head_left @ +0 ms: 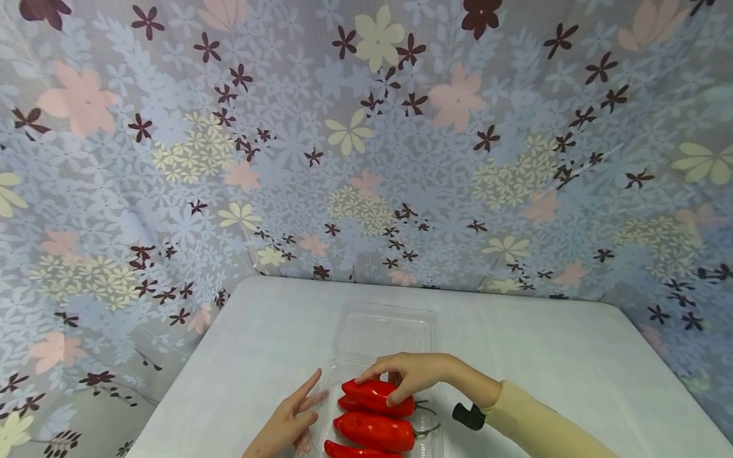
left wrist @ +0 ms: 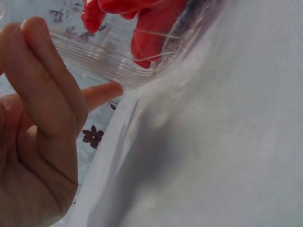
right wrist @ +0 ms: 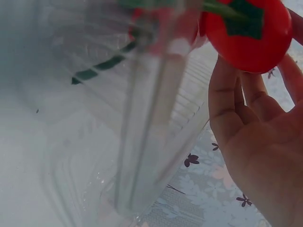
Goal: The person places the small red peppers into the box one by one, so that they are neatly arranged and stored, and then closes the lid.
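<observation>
Several red peppers with green stems lie side by side in a clear plastic container [head_left: 435,439] at the table's front. My right hand [head_left: 415,375] grips the farthest red pepper [head_left: 375,389], thumb on the near side and fingers on the far side. In the right wrist view this pepper [right wrist: 251,38] shows its stem end between the fingers. A second pepper [head_left: 375,429] lies nearer me, and another [head_left: 361,451] is cut off by the frame. My left hand [head_left: 289,420] is at the container's left side, index finger extended; in the left wrist view a fingertip meets the ridged wall [left wrist: 104,66].
The container's clear lid [head_left: 383,331] lies folded back, flat on the white table [head_left: 515,343]. Floral cloth [head_left: 366,159] hangs behind and beside the table. A black strap piece [head_left: 469,416] sits at my right wrist by the cream sleeve [head_left: 532,416].
</observation>
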A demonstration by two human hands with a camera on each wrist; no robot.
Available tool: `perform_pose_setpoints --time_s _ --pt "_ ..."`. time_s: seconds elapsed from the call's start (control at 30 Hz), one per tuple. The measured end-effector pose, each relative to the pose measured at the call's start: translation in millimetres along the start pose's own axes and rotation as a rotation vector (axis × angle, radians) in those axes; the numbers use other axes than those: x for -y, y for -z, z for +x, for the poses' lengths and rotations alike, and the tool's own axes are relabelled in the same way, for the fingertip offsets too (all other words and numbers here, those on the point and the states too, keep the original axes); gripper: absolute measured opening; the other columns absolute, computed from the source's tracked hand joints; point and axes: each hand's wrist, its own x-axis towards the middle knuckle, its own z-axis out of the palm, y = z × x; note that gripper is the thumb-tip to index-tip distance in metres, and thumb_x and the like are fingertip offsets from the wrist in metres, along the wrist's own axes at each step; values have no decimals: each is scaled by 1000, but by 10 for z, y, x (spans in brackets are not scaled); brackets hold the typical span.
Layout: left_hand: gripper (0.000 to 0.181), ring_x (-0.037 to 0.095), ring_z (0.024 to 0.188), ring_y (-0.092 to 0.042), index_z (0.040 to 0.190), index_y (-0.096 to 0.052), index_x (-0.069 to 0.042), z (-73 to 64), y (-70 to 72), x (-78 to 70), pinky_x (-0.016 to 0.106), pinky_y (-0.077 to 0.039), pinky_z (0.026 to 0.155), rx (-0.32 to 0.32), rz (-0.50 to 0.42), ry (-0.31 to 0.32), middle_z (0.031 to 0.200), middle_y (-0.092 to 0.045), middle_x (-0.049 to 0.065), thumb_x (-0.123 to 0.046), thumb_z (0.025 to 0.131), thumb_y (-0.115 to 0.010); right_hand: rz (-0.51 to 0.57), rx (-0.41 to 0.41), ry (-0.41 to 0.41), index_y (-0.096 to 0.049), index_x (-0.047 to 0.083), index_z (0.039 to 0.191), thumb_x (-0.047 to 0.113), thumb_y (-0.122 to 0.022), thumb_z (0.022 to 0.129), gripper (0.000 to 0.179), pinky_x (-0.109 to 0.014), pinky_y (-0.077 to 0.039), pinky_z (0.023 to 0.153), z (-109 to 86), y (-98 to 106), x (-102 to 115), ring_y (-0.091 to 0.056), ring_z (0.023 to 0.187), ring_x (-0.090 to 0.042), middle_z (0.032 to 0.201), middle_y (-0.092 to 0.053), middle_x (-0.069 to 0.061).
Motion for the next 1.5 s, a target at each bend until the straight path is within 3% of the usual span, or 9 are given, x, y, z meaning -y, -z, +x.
perform_pose_setpoints --time_s 0.4,0.57,0.7,0.83,0.97,1.1,1.2,1.3,1.5 --pt "70 7 42 -44 152 -13 -8 -17 -103 -25 18 -45 43 -24 5 26 139 -37 32 -4 93 -51 -233 -27 18 -58 14 129 -1 -60 82 49 -20 -51 72 -45 -128 75 -55 83 -4 105 -56 9" --pt "70 8 41 -44 152 -14 -9 -7 -144 -22 19 -45 43 -37 12 30 138 -38 32 -6 94 -52 -238 -57 -1 -58 16 129 1 -60 82 49 -20 -51 71 -92 -140 79 -55 84 -5 106 -56 9" --pt "70 9 41 -44 152 -16 -12 24 -200 -27 20 -45 43 -63 29 45 137 -40 31 -7 93 -54 -208 -151 9 -57 14 130 8 -62 87 44 -22 -52 72 -190 -69 70 -58 85 -5 108 -58 3" --pt "70 11 41 -47 152 -19 -15 58 -237 -84 24 -48 43 -78 97 64 136 -43 29 -10 93 -56 -185 -342 36 -53 12 133 17 -63 90 44 -28 -53 75 -399 88 81 -59 89 -12 111 -58 -4" --pt "68 19 50 -59 152 -18 -12 85 -115 -255 33 -54 49 -69 158 44 138 -39 32 -12 95 -55 -68 -545 -19 -43 14 142 22 -63 91 55 -38 -56 69 -707 222 75 -61 87 -24 115 -53 -13" --pt "64 30 73 -67 151 -19 -7 206 118 -472 35 -57 64 -119 161 -31 139 -34 35 -5 95 -50 141 -655 -110 -31 20 148 24 -62 92 63 -45 -56 65 -993 262 -49 -59 83 -32 114 -46 -20" --pt "61 33 88 -66 150 -22 -4 373 254 -572 35 -55 74 -146 188 -77 138 -38 34 -4 95 -49 279 -676 -160 -22 18 151 23 -58 94 67 -46 -56 68 -1123 231 -232 -56 86 -38 114 -41 -22" --pt "60 35 98 -62 149 -21 -1 550 322 -584 37 -53 82 -103 220 -87 134 -42 33 -6 96 -49 390 -680 -211 -16 14 152 22 -57 95 71 -44 -56 69 -1173 156 -422 -55 87 -39 115 -40 -23" --pt "62 36 99 -54 147 -19 6 766 301 -420 41 -52 83 -15 218 -4 125 -44 30 -10 95 -49 533 -642 -283 -9 2 150 24 -60 93 80 -40 -56 69 -1113 -47 -674 -59 80 -26 115 -44 -24"
